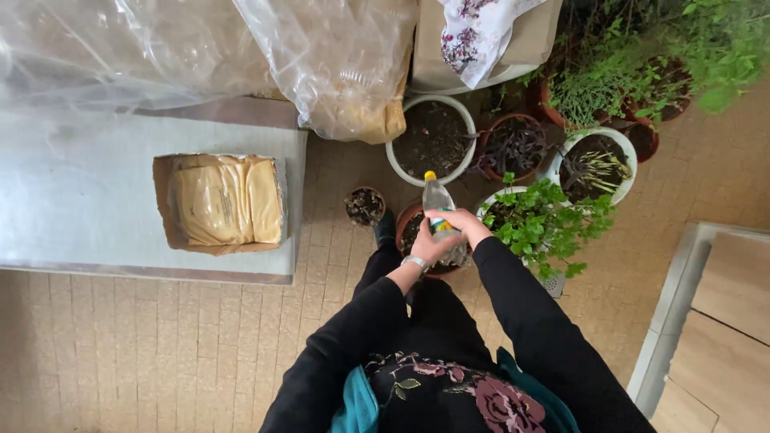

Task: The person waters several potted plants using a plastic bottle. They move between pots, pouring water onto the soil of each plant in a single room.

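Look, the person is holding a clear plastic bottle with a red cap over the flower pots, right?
Almost. The head view shows both hands, left hand and right hand, holding the clear plastic bottle over the flower pots, but its cap is yellow, not red.

Both arms in black sleeves reach forward, elbows bent, converging at centre. Left hand (431,244), wristwatch at wrist, fingers curled closed in grip. Right hand (461,223) just beside and above, fingers wrapped closed, touching left hand.
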